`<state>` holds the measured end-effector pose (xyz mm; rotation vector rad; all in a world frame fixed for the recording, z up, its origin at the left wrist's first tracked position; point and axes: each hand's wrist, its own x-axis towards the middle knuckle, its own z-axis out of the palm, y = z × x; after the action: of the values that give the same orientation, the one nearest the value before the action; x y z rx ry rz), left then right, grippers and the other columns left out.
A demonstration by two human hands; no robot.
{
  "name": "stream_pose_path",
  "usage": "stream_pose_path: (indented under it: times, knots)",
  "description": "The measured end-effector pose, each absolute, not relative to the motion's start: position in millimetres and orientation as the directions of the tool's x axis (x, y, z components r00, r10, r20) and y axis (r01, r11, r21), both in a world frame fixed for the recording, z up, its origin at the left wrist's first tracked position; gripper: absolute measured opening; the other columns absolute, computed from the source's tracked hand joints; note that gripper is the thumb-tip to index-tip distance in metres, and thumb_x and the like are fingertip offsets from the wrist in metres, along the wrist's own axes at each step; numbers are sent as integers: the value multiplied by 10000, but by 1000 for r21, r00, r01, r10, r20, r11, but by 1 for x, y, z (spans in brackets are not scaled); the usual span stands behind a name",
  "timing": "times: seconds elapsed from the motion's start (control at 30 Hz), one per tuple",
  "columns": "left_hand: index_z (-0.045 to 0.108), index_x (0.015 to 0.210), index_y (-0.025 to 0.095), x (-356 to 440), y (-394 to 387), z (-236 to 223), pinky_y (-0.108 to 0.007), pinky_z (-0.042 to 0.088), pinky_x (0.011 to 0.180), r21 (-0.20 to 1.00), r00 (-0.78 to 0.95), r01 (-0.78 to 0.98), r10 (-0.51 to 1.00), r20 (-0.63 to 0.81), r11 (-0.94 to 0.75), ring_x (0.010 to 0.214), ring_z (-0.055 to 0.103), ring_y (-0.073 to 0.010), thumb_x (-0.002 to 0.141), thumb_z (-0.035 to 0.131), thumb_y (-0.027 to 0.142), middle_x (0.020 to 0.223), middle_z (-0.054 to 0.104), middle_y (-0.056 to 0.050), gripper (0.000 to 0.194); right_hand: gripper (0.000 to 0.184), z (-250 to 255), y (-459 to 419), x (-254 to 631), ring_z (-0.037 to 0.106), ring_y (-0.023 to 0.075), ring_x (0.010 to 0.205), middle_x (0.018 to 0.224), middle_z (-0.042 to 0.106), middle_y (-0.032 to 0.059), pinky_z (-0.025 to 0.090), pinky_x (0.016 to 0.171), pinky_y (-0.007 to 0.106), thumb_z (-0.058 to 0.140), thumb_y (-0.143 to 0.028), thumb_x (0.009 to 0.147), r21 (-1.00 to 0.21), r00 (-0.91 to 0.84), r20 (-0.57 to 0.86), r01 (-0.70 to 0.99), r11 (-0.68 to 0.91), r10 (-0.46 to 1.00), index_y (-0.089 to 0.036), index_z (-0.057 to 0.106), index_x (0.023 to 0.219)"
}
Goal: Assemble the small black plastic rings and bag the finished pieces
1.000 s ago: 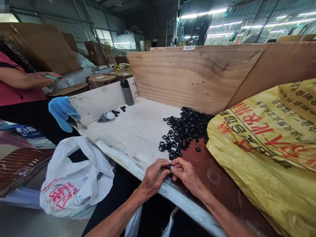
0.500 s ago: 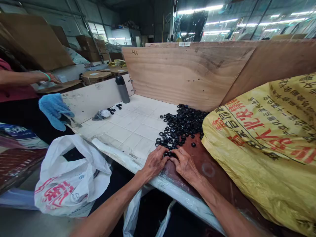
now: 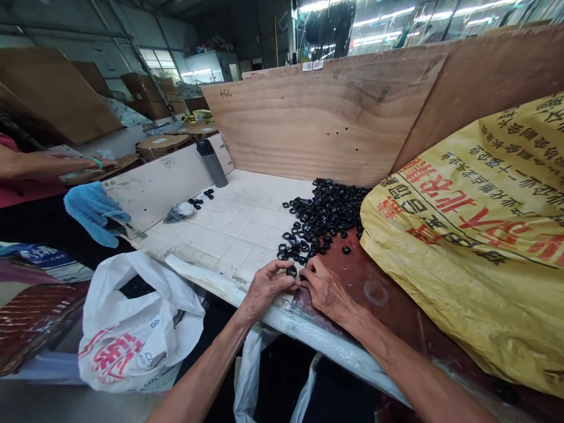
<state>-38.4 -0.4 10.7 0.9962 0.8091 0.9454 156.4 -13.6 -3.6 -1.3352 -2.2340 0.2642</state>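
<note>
The person's left hand and right hand have drawn slightly apart since a moment ago, when both lay pressed close together at the lower edge of the heap. The left hand now curls its thumb and fingers around a small black ring, held at the fingertips just above the surface edge. The right hand is half open, with its fingertips reaching in just beside that ring; whether they touch it is hard to tell. Just beyond lies a heap of black rings on a white tiled surface, against a tall plywood board, with a bulging yellow woven sack to the right. A blue cloth lies at left, a white plastic bag sits below the near edge, and at upper left a co-worker's hand reaches over flattened cardboard.
</note>
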Motion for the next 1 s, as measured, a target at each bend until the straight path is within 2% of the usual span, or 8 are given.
stream_pose_path:
  times: [0.1, 0.23, 0.33, 0.43, 0.67, 0.8, 0.9, 1.0]
  knots:
    - [629, 1146, 139, -41, -1, 12, -293, 552, 808, 914, 357, -322, 926, -123, 246, 782, 729, -160, 790, 768, 240, 933, 749, -79, 396, 176, -5, -14, 156, 588, 170, 784, 976, 546, 67, 501, 694, 269, 494, -74, 898, -470, -380, 375, 708, 527, 846, -180, 625, 949]
    - [654, 1116, 149, -42, -1, 13, -282, 551, 783, 905, 347, -352, 931, -109, 237, 769, 721, -157, 771, 784, 220, 929, 729, -61, 375, 172, 1, -17, 157, 615, 195, 882, 960, 601, 63, 509, 791, 304, 521, -93, 886, -677, -261, 433, 537, 503, 863, -194, 630, 972]
    - [648, 1108, 167, -40, -1, 13, -275, 545, 785, 901, 333, -375, 939, -90, 219, 788, 716, -157, 761, 789, 205, 927, 707, -36, 376, 159, 10, -18, 158, 645, 174, 775, 865, 640, 21, 517, 726, 287, 562, -160, 887, -888, -145, 293, 325, 325, 945, -211, 651, 1008]
    - [652, 1078, 169, -39, -1, 13, -268, 534, 798, 906, 304, -376, 949, -79, 196, 815, 713, -159, 753, 791, 195, 927, 698, -28, 355, 162, 14, -18, 156, 644, 151, 699, 833, 649, -3, 514, 659, 258, 635, -230, 851, -979, -135, 151, 119, 167, 979, -209, 666, 1009]
    - [662, 763, 142, -35, -1, 16, -290, 508, 852, 934, 265, -329, 963, -47, 136, 888, 686, -170, 727, 799, 190, 1024, 699, -48, 150, 252, 7, -20, 153, 633, 143, 615, 710, 633, -33, 498, 593, 246, 692, -287, 825, -995, -98, 22, 92, 31, 995, -202, 628, 1054]
    - [658, 701, 131, -34, 0, 17, -321, 481, 919, 945, 293, -302, 955, -34, 126, 973, 662, -201, 754, 773, 209, 1035, 719, -85, 148, 207, 15, -22, 153, 656, 159, 702, 800, 688, 4, 515, 656, 268, 611, -269, 892, -977, -110, 124, 162, 141, 986, -212, 653, 1086]
    - [636, 677, 127, -35, 0, 16, -319, 496, 894, 936, 286, -322, 957, -46, 141, 944, 660, -191, 753, 779, 219, 1065, 695, -76, 186, 150, 22, -24, 151, 648, 194, 932, 1004, 681, 48, 522, 766, 282, 614, -232, 880, -931, -73, 281, 220, 290, 957, -216, 696, 1005]
    - [666, 841, 160, -35, 1, 14, -302, 519, 840, 909, 284, -384, 958, -52, 163, 871, 657, -158, 760, 782, 222, 1000, 681, -37, 155, 170, 24, -26, 149, 647, 184, 897, 1004, 670, 46, 528, 753, 274, 621, -216, 876, -911, -52, 329, 245, 332, 943, -218, 692, 1029]
